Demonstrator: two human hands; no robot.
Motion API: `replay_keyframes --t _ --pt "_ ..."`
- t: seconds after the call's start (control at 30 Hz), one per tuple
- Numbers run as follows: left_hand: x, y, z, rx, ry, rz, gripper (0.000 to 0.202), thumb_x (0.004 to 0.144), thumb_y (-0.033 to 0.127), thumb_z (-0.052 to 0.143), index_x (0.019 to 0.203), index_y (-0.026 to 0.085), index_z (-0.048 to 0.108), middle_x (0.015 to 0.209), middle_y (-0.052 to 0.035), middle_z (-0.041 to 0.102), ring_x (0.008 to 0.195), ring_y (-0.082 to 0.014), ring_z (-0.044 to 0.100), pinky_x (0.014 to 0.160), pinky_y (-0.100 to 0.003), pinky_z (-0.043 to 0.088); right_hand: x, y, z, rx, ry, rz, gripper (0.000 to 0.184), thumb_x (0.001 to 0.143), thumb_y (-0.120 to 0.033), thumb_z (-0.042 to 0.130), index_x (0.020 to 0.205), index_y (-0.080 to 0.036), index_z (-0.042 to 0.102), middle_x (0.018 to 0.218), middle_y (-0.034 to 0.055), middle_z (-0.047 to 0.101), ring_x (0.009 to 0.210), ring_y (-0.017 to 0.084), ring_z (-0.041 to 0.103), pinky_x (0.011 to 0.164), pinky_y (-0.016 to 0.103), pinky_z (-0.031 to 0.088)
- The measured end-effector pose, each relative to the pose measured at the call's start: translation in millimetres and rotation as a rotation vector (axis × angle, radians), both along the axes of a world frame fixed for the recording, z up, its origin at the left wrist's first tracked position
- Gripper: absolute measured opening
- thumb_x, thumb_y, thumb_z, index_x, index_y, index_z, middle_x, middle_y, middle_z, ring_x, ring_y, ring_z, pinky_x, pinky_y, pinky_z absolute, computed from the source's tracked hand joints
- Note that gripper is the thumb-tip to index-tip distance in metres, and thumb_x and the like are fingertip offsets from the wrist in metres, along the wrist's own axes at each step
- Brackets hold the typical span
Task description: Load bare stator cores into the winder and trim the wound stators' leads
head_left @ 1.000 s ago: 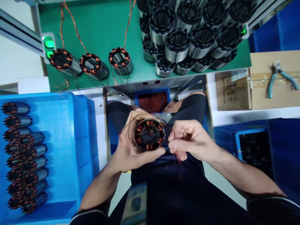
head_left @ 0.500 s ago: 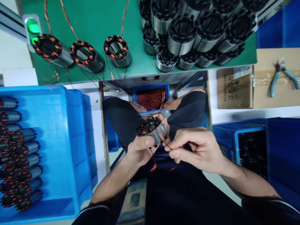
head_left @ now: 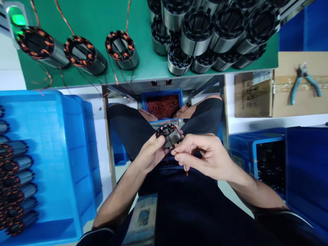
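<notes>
My left hand (head_left: 151,152) is closed around a small metal stator (head_left: 169,135) wound with copper coils, held over my lap and tilted away from me. My right hand (head_left: 202,155) sits just right of the stator, thumb and forefinger pinched on a thin copper wire (head_left: 179,153) that runs from the stator. A short end of wire hangs below my right fingers.
Three wound stators (head_left: 78,51) with long copper leads stand on the green bench (head_left: 102,20), and several unwound cores (head_left: 205,30) are piled at its right. A blue crate (head_left: 64,153) with wound stators is at left. Pliers (head_left: 303,80) lie on a cardboard box (head_left: 258,95). A blue bin of copper scraps (head_left: 163,105) sits below the bench.
The stator has turned from facing me to tilted away, and my left hand has shifted its grip. My right hand kept pinching the wire and moved slightly left. The view has shifted down-left.
</notes>
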State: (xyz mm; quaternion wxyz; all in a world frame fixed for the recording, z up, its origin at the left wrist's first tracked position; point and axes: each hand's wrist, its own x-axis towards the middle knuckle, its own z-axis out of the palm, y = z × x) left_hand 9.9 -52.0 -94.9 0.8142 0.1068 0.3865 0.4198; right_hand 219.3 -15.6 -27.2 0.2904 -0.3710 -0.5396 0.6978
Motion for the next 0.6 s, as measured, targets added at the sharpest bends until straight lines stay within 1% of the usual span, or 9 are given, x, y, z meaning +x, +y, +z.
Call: replay_keyframes --t 0.1,0.2,0.27,0.33,0.37,0.43,0.5,0.53,0.6 --pt "4.8 5.7 4.3 0.015 0.007 0.034 0.064 0.085 0.065 0.095 0.133 0.025 0.081 0.133 -0.012 0.085 0.127 -0.0365 0.082 0.1 -0.047 0.07 0.9 11.1 12.9 0.113 -0.107 -0.009 0.015 0.105 -0.034 0.084 0.104 -0.019 0.081 0.075 -0.0007 0.076 0.062 0.011 0.068 0.064 0.025 0.056" --pt "11.3 11.2 10.2 0.075 0.002 0.094 0.076 0.074 0.07 0.101 0.133 0.026 0.078 0.123 -0.0094 0.085 0.115 -0.0344 0.083 0.101 -0.049 0.069 -2.0 12.8 14.4 0.21 -0.139 0.07 0.015 0.107 -0.034 0.081 0.103 -0.019 0.081 0.077 -0.0006 0.075 0.064 0.012 0.065 0.065 0.025 0.054" --pt "16.1 12.4 13.8 0.178 0.066 0.195 0.072 0.07 0.065 0.105 0.126 0.028 0.077 0.109 -0.0035 0.082 0.099 -0.0252 0.081 0.107 -0.047 0.067 -3.1 7.2 2.2 0.282 -0.143 0.111 0.014 0.109 -0.032 0.079 0.101 -0.02 0.08 0.078 -0.0006 0.075 0.065 0.011 0.063 0.067 0.025 0.053" --pt "18.7 12.2 17.0 0.318 0.182 0.273 0.055 0.079 0.052 0.104 0.119 0.029 0.075 0.101 0.001 0.078 0.089 -0.017 0.077 0.113 -0.044 0.064 1.1 1.5 -19.5 0.343 -0.155 0.131 0.016 0.11 -0.031 0.076 0.099 -0.02 0.079 0.08 -0.0004 0.075 0.066 0.011 0.062 0.067 0.025 0.051" --pt "18.8 11.6 18.4 0.392 0.253 0.28 0.048 0.083 0.044 0.102 0.118 0.028 0.073 0.1 0.0016 0.077 0.088 -0.0154 0.075 0.115 -0.044 0.062 5.9 0.6 -31.7 0.363 -0.169 0.152 0.018 0.111 -0.032 0.075 0.098 -0.02 0.078 0.08 -0.0001 0.075 0.066 0.011 0.062 0.068 0.025 0.05" --pt "16.6 10.4 21.2 0.541 0.402 0.227 0.044 0.084 0.033 0.101 0.117 0.026 0.072 0.104 0.0 0.077 0.092 -0.0167 0.076 0.115 -0.045 0.062 19.9 5.5 -52.2 0.384 -0.236 0.22 0.026 0.113 -0.034 0.072 0.091 -0.02 0.076 0.08 0.0007 0.075 0.068 0.012 0.063 0.068 0.026 0.049" --pt "12.6 9.3 24.2 0.689 0.518 0.14 0.048 0.078 0.025 0.104 0.115 0.024 0.073 0.106 -0.0016 0.079 0.096 -0.0192 0.078 0.114 -0.045 0.062 35.9 19.1 -59.1 0.34 -0.349 0.26 0.029 0.112 -0.038 0.072 0.089 -0.021 0.075 0.084 0.0023 0.076 0.073 0.014 0.067 0.071 0.027 0.05" --pt "10.5 8.9 26.1 0.754 0.56 0.1 0.05 0.075 0.021 0.104 0.115 0.023 0.074 0.106 -0.0021 0.079 0.097 -0.0203 0.079 0.112 -0.044 0.064 42.7 27.9 -55.7 0.281 -0.383 0.242 0.028 0.111 -0.041 0.073 0.093 -0.021 0.077 0.086 0.0033 0.078 0.077 0.016 0.069 0.074 0.028 0.052" --pt "6.9 8.9 31.0 0.841 0.609 0.026 0.06 0.073 0.017 0.102 0.125 0.025 0.074 0.108 -0.0027 0.081 0.099 -0.0221 0.081 0.104 -0.042 0.067 50.5 46.0 -37.0 0.118 -0.352 0.169 0.03 0.112 -0.049 0.072 0.106 -0.02 0.08 0.094 0.0058 0.082 0.085 0.018 0.075 0.08 0.029 0.058"
